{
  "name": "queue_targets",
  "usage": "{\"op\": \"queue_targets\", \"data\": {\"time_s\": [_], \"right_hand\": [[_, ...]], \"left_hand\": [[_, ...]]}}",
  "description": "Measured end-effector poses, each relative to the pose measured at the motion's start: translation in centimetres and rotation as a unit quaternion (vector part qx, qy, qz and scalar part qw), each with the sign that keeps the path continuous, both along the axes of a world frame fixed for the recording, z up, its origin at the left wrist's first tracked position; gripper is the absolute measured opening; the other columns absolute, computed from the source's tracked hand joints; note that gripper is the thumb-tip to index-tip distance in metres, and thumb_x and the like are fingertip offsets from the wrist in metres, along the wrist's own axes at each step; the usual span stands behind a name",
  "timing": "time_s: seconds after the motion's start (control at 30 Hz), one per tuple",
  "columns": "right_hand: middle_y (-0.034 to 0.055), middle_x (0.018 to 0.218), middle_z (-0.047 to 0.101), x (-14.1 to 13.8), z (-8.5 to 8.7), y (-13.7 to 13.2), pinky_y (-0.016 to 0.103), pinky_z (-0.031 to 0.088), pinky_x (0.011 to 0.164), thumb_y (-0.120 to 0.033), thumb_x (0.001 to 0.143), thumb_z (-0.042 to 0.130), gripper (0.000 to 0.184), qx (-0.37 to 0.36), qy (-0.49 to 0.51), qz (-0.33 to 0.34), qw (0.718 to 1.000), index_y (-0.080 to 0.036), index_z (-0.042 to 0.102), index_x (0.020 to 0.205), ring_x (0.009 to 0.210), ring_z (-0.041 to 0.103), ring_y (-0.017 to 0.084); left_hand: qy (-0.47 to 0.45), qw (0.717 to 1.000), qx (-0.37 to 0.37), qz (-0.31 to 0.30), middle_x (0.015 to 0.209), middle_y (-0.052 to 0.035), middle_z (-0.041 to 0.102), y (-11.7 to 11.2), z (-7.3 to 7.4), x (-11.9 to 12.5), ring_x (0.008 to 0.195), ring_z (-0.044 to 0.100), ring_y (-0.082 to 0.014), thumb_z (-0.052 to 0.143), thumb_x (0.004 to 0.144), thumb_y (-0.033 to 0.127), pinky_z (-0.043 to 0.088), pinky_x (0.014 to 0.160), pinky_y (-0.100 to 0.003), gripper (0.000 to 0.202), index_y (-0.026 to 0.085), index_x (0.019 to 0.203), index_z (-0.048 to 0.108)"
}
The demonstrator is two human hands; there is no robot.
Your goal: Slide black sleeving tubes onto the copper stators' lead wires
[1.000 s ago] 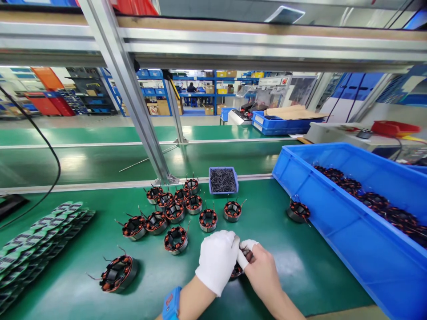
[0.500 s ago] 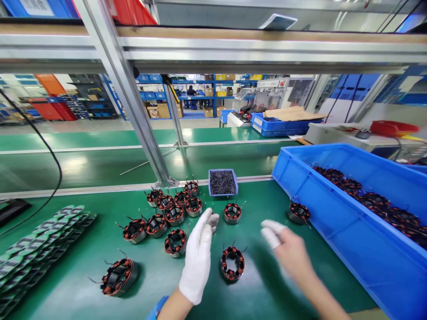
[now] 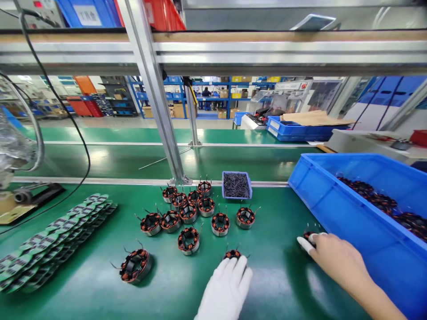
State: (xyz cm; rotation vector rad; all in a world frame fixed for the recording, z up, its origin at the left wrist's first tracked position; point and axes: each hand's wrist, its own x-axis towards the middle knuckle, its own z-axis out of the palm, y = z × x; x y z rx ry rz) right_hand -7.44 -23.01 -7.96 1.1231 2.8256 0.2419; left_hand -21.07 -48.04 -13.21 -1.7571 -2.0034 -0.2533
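My left hand (image 3: 227, 289), in a white glove, reaches over a motor stator (image 3: 232, 254) with copper windings, its fingers curved down on it and hiding most of the ring. At the right, my right hand (image 3: 328, 251), with white covers on its fingertips, grips another stator (image 3: 308, 235) beside the blue bin (image 3: 347, 222); the hand hides part of it. Between the hands and the back rail stand two separate stators, one (image 3: 220, 224) left of the other (image 3: 246, 218). Several more cluster to the left (image 3: 188, 213), and a tilted stator (image 3: 135, 266) lies nearer me.
A small tray (image 3: 251, 189) of thin dark pieces sits at the rail. Stacked green circuit boards (image 3: 66, 240) lie at the left, by a black cable (image 3: 78, 133). A metal post (image 3: 160, 106) rises behind the cluster. The bin's high wall borders the right side.
My left hand has left the stator near the tray and come down onto the nearer one, which has shifted slightly left. My right hand has moved right and taken hold of the stator by the bin.
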Motion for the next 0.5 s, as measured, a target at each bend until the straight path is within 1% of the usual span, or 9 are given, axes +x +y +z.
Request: {"op": "queue_targets", "data": {"time_s": [0.1,0.17,0.2,0.27,0.33,0.37,0.4,0.47,0.5], "right_hand": [[0.0039,0.072,0.066,-0.2,1.0,-1.6,0.033,0.042,0.055,-0.032,0.082,0.039,0.028,-0.12,0.046,-0.016,0.992,-0.025,0.066,0.078,0.068,0.061,0.025],[0.0017,0.084,0.067,-0.1,1.1,-1.9,0.033,0.044,0.061,-0.035,0.081,0.04,0.028,-0.143,0.107,-0.013,0.984,-0.028,0.065,0.091,0.077,0.061,0.024],[0.001,0.09,0.067,0.0,1.0,-1.8,0.034,0.045,0.065,-0.037,0.081,0.04,0.029,-0.147,0.134,-0.011,0.98,-0.029,0.064,0.095,0.081,0.06,0.024],[0.0004,0.096,0.065,0.2,0.8,-1.4,0.035,0.045,0.071,-0.038,0.08,0.041,0.031,-0.152,0.173,0.007,0.973,-0.027,0.064,0.097,0.087,0.059,0.024],[0.0012,0.098,0.065,-0.2,0.6,-0.8,0.036,0.045,0.076,-0.038,0.079,0.041,0.031,-0.164,0.198,0.044,0.965,-0.025,0.065,0.095,0.088,0.058,0.024],[0.0022,0.098,0.065,-0.6,0.6,-0.4,0.037,0.044,0.078,-0.037,0.078,0.042,0.031,-0.172,0.208,0.064,0.961,-0.024,0.065,0.094,0.089,0.058,0.024],[0.0033,0.097,0.065,-1.3,0.6,0.0,0.038,0.043,0.081,-0.036,0.078,0.043,0.031,-0.185,0.219,0.086,0.954,-0.022,0.066,0.093,0.089,0.058,0.024],[0.0063,0.095,0.065,-3.2,0.8,0.9,0.038,0.045,0.079,-0.034,0.076,0.045,0.031,-0.251,0.243,0.118,0.93,-0.019,0.066,0.093,0.086,0.058,0.024],[0.0077,0.093,0.065,-4.4,1.0,1.4,0.037,0.047,0.074,-0.034,0.075,0.046,0.031,-0.308,0.257,0.124,0.908,-0.017,0.065,0.094,0.083,0.059,0.024]], "left_hand": [[-0.009,0.999,0.013,0.047,0.114,-0.0021,0.057,-1.8,1.1,-1.7,0.1,0.052,-0.0166,0.037,0.08,0.012,0.04,0.086,-0.03,0.033,0.022,0.106,0.055],[-0.019,0.993,0.065,0.097,0.114,-0.0047,0.056,-2.6,1.3,-2.0,0.103,0.051,-0.0184,0.034,0.077,0.005,0.04,0.085,-0.032,0.039,0.021,0.106,0.055],[-0.028,0.989,0.098,0.106,0.114,-0.0055,0.056,-2.7,1.4,-1.7,0.104,0.05,-0.0192,0.034,0.077,0.004,0.04,0.084,-0.033,0.04,0.02,0.106,0.056],[-0.055,0.986,0.133,0.081,0.113,-0.0034,0.057,-2.1,1.4,-0.2,0.101,0.05,-0.0187,0.037,0.078,0.007,0.042,0.079,-0.031,0.035,0.022,0.103,0.056],[-0.09,0.99,0.103,0.03,0.112,0.0004,0.057,-0.5,1.6,2.0,0.091,0.053,-0.0167,0.043,0.079,0.015,0.044,0.071,-0.028,0.026,0.025,0.098,0.057],[-0.106,0.992,0.063,0.017,0.113,0.0004,0.056,0.7,1.7,3.2,0.088,0.053,-0.0163,0.046,0.078,0.019,0.044,0.067,-0.027,0.023,0.025,0.099,0.057],[-0.117,0.993,0.023,0.011,0.116,-0.0019,0.053,2.0,1.9,4.3,0.088,0.052,-0.0175,0.05,0.078,0.025,0.045,0.065,-0.028,0.026,0.025,0.103,0.055],[-0.143,0.989,-0.038,0.011,0.122,-0.0072,0.047,4.9,1.9,5.9,0.092,0.05,-0.0218,0.056,0.073,0.039,0.046,0.065,-0.032,0.046,0.02,0.114,0.048],[-0.151,0.987,-0.058,0.01,0.123,-0.0096,0.045,6.2,1.7,6.4,0.095,0.049,-0.0248,0.058,0.07,0.046,0.047,0.067,-0.035,0.058,0.016,0.118,0.045]]}}
